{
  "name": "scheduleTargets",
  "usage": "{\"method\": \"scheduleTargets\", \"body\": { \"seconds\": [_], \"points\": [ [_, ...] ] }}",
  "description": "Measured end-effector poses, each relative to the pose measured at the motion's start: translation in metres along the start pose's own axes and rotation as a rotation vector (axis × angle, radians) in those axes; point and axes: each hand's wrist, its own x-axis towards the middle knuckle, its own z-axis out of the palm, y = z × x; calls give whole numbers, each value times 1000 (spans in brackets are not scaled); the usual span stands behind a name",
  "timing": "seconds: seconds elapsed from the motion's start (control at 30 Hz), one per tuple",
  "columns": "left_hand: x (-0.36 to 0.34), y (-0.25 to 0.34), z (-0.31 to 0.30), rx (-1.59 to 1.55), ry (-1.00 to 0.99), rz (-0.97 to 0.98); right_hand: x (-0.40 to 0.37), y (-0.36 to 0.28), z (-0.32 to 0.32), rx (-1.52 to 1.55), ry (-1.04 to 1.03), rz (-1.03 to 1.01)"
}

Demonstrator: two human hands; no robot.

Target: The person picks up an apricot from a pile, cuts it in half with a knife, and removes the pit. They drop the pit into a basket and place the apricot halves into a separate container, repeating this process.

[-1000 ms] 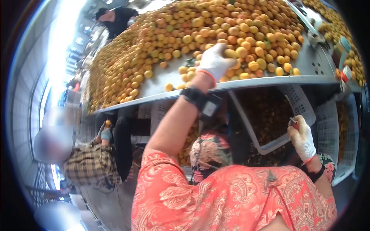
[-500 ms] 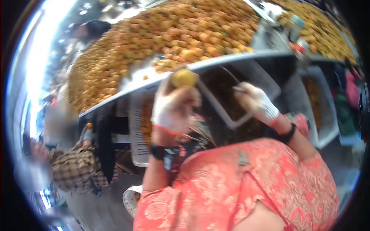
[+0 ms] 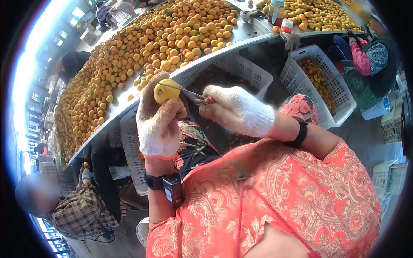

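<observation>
From here I see knitted cloth gloves (image 3: 251, 112), a smooth metal blade (image 3: 186, 89), a bare-metal bench (image 3: 254, 28) and matt plastic crates (image 3: 130, 144).

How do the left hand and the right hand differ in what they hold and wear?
The left hand holds a yellow fruit; the right hand grips a thin metal tool. The left wrist carries a boxy device; the right wrist, a dark strap without one. Both hands wear whitish gloves.
</observation>
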Motion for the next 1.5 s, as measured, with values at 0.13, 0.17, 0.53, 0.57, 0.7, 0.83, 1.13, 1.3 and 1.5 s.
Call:
{"method": "scheduleTargets", "body": {
  "seconds": [0.13, 0.17, 0.53, 0.57, 0.7, 0.83, 1.13, 1.3, 1.5],
  "points": [
    [-9, 6, 12, 133, 65, 12, -11, -16, -7, -22, -15, 17],
    [-10, 7, 14, 162, 55, 13, -13, -18, -8, -43, -10, 18],
    [-20, 1, 55, 204, 11, -127, -22, -18, -7, -28, 165, -163],
    [-20, -1, 56, 201, 5, -133, -21, -16, -5, -30, 170, -156],
    [-22, -5, 60, 171, -12, -162, -27, -22, -6, 38, 134, -75],
    [-21, -10, 52, 475, 29, -111, -27, -18, -5, -29, 137, -50],
    [-19, -23, 53, 1022, 63, 289, -25, -13, -1, 171, 137, -8],
    [-20, -30, 47, 1077, 93, 409, -20, -8, 3, -3, 132, 44],
    [-24, -42, 46, 1090, 194, 234, -21, -3, 9, -187, 176, -22]
  ]
}}
